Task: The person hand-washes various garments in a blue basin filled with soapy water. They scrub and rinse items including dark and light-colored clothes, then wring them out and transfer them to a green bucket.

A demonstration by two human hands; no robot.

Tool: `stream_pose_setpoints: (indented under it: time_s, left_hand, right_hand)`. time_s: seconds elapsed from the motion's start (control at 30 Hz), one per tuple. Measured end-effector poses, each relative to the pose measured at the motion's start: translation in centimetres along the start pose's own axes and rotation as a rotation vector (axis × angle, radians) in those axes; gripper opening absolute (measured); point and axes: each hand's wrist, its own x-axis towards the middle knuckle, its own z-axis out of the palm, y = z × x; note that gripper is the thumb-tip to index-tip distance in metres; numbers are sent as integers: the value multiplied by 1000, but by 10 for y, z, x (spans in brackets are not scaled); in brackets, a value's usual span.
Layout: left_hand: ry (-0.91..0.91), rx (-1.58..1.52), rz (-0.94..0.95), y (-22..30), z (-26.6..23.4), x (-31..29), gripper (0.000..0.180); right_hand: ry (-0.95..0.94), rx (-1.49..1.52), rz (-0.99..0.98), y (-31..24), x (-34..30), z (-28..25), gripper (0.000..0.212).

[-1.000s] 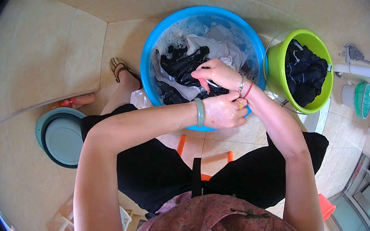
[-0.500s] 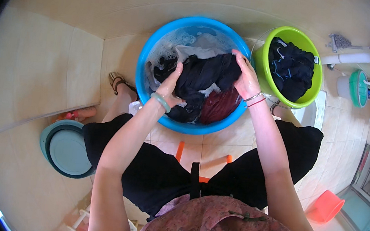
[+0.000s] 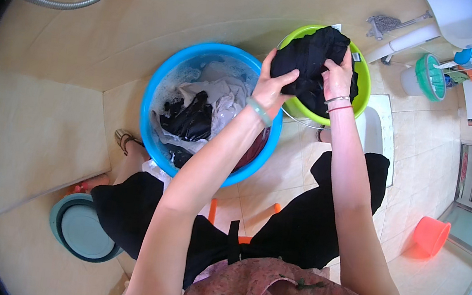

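Both hands grip one black garment, bunched and held over the green bucket. The left hand is closed on its lower left edge, fingers curled into the cloth; the right hand pinches its right side, just beside the left. More dark cloth lies in the bucket below the hands. Left of and below the left hand stands a blue basin with soapy water, pale laundry and dark laundry. Far below the left forearm a teal basin sits on the tiled floor; an orange bucket stands well to the right.
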Motion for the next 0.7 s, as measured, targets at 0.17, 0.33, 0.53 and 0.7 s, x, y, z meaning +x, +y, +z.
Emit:
stream_pose_setpoints:
  time_s: [0.17,0.33,0.53,0.7]
  left_hand:
    - [90,623,169,-46,-16,65,80]
    - [63,995,215,-87,-20,62,70]
    - [-150,540,35,-72,-37,51,62]
    - [306,850,416,-32,-130,-19,47]
  right_hand:
    - [160,-1020,-405,26,40,-48,77]
    - [-225,-1414,-126,47,6,-24,75]
    - [-226,-1678,-149,66,7,-21,75]
    - [-129,-1218,-831,42,-62,61,36]
